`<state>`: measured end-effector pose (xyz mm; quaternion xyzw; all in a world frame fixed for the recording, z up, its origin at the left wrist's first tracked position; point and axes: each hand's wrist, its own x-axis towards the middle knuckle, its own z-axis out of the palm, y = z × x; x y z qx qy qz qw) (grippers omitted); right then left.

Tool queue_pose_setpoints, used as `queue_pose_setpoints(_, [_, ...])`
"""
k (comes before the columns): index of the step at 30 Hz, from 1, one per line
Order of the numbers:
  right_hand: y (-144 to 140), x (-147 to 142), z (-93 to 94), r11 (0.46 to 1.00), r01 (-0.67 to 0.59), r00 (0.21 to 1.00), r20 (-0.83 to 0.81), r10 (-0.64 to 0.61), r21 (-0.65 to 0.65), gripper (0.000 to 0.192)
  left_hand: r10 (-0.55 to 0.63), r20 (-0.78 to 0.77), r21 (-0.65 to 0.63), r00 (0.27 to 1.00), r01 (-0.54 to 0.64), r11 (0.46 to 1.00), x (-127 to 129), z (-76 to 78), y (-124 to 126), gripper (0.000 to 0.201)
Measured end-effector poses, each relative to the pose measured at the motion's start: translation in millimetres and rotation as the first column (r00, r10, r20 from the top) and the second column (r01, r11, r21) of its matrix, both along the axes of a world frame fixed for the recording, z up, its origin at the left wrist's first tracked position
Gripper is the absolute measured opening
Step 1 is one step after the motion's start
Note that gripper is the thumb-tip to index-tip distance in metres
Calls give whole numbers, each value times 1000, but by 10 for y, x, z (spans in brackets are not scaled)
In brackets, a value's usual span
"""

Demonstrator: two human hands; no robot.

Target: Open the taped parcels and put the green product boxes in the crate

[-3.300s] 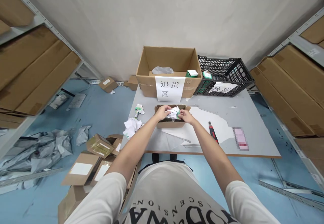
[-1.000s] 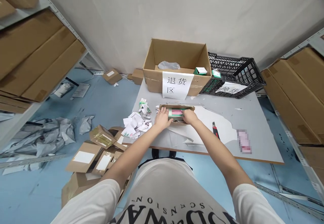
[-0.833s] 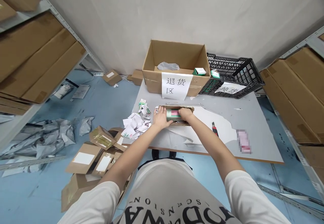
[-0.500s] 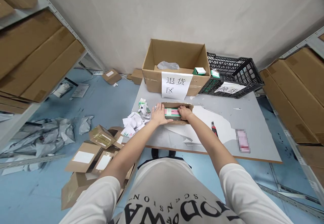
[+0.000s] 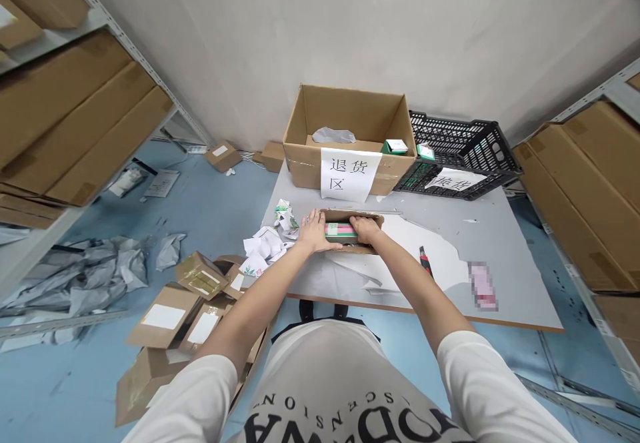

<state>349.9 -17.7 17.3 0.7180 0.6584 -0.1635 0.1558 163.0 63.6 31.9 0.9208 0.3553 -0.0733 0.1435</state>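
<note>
A small open cardboard box [image 5: 361,250] lies on the table in front of me, between my hands. Inside it sits a narrow pink-and-green box [image 5: 341,229], its left part visible and its right end covered by my fingers. My left hand [image 5: 314,231] grips the carton's left end, thumb along the near side. At the other end, my right hand [image 5: 365,228] reaches into the opening with fingers bent onto the pink-and-green box; the fingertips are hidden. Crumpled white printed paper [image 5: 267,246] lies just left of my left hand.
Behind stand a large cardboard box [image 5: 303,169] with a paper sign and a black plastic crate [image 5: 493,156]. A red-and-black utility knife [image 5: 425,261] and a blurred pink item [image 5: 483,285] lie to the right. Small cartons [image 5: 163,313] pile up on the floor at left.
The view has shifted slightly, so the table sits a little lower. Less of the pink-and-green box's pink top shows, as if it has tipped within the carton. Both hands keep their places.
</note>
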Motion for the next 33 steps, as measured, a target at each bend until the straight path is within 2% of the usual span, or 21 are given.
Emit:
queue_pose_setpoints(14, [-144, 89, 230, 991, -119, 993, -17, 120, 69, 55, -3, -56, -4, 998, 3, 1000, 50, 34, 2, 124])
queue_pose_setpoints(18, [-227, 149, 221, 977, -158, 984, -54, 167, 146, 53, 5, -78, -10, 997, -6, 1000, 55, 37, 15, 127])
queue_pose_setpoints(24, [-355, 213, 228, 957, -143, 968, -167, 189, 252, 48, 23, -110, -39, 994, -27, 999, 33, 13, 42, 127])
queue_pose_setpoints(30, [-467, 261, 432, 945, -117, 964, -195, 182, 305, 47, 31, 32, -86, 999, -28, 996, 10, 33, 114, 118])
queue_pose_setpoints(33, [-535, 356, 525, 939, -110, 957, -220, 189, 327, 46, -9, 193, -189, 981, 46, 981, -71, 20, 180, 113])
